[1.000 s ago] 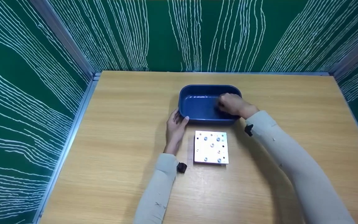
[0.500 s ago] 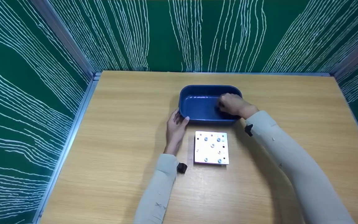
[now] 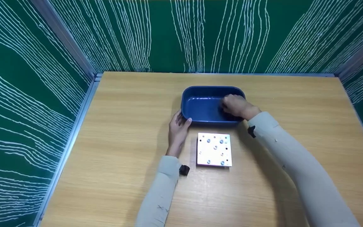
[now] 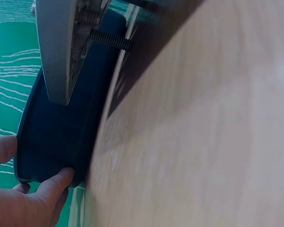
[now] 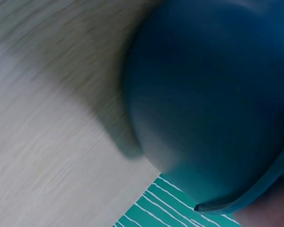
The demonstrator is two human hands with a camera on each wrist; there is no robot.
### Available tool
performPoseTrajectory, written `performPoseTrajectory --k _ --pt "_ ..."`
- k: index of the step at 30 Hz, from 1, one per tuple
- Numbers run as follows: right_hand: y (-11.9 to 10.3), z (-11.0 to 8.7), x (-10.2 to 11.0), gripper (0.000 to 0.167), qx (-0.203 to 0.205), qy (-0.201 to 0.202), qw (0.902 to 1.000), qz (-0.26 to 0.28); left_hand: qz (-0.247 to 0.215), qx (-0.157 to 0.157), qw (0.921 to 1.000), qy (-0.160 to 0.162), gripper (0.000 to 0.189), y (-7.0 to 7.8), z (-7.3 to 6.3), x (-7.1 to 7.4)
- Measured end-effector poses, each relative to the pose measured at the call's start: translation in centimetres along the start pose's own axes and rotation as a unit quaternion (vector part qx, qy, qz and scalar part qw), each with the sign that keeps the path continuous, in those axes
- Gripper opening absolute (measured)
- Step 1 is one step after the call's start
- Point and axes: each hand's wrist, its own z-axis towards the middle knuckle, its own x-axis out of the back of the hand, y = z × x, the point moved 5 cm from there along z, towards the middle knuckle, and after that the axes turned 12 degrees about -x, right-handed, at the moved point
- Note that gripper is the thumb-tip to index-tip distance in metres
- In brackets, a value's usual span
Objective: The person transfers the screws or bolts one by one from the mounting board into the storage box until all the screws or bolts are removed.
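A deep blue rectangular tray [image 3: 200, 108] stands near the back of the wooden table. My left hand [image 3: 177, 130] holds its near left corner, thumb at the front and fingers along the side. In the left wrist view, fingertips [image 4: 61, 178] press on the outer wall. Over the tray's right half, my right hand [image 3: 235, 105] reaches inside with knuckles up and fingers curled down. I cannot tell whether it holds anything, as its fingertips are hidden. The right wrist view shows mainly the tray's outside [image 5: 199, 94].
Between my forearms, in front of the tray, lies a square metal plate [image 3: 214, 149] with several holes and bolt heads. Threaded bolts [image 4: 111, 40] stick out beneath it toward the table [image 3: 121, 142]. Green panels [image 3: 162, 37] with white lines enclose the back and sides.
The right forearm has shifted very slightly left. The tray, plate and left hand stay where they were.
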Motion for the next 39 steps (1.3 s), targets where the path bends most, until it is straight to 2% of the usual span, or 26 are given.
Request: performPoseTrajectory --k 3,10,17,21,33,39 --pt "0.0 0.1 -0.1 0.009 -0.002 0.004 0.9999 -0.01 -0.002 -0.001 1.0 0.0 0.062 0.0 0.0 0.0" --pt "-0.3 0.3 -0.4 0.017 0.026 0.028 0.9989 -0.028 0.0 -0.019 0.9998 -0.005 0.06 0.2 0.1 -0.1" --pt "-0.2 0.0 -0.1 0.012 0.018 0.027 0.9992 -0.023 0.007 -0.007 0.9999 -0.004 0.06 0.1 0.2 -0.1" --pt "-0.4 -0.5 0.4 0.007 0.023 0.041 0.9987 -0.019 0.018 0.001 0.9998 -0.003 0.061 0.1 0.1 0.0" --pt "-1.2 -2.0 1.5 0.016 0.026 0.077 0.9966 -0.012 0.03 0.01 0.9995 0.0 0.061 0.0 0.1 -0.1" --pt "-1.7 -2.8 1.8 0.014 0.053 0.112 0.9919 -0.026 0.0 -0.006 1.0 -0.002 0.062 0.1 0.2 -0.3"
